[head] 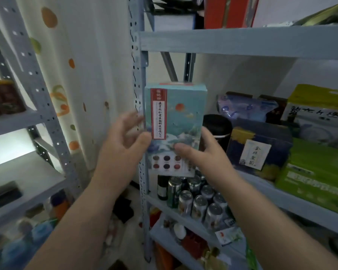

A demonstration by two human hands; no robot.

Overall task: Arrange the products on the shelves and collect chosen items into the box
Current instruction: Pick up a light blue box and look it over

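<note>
Teal carton (pixel 176 129) upright, long axis vertical, front toward camera; left hand (pixel 123 141) and right hand (pixel 201 151) grip clamped on sides.

You held the carton (pixel 176 131) upright at the left end of the shelf (pixel 310 211), just beside the post (pixel 140 90). It was teal, with a red vertical label, an orange sun over pale mountains and six dark rounds low down. Your left hand (pixel 123 145) pinched its left edge and your right hand (pixel 201 152) its right, thumbs on the front.
</note>
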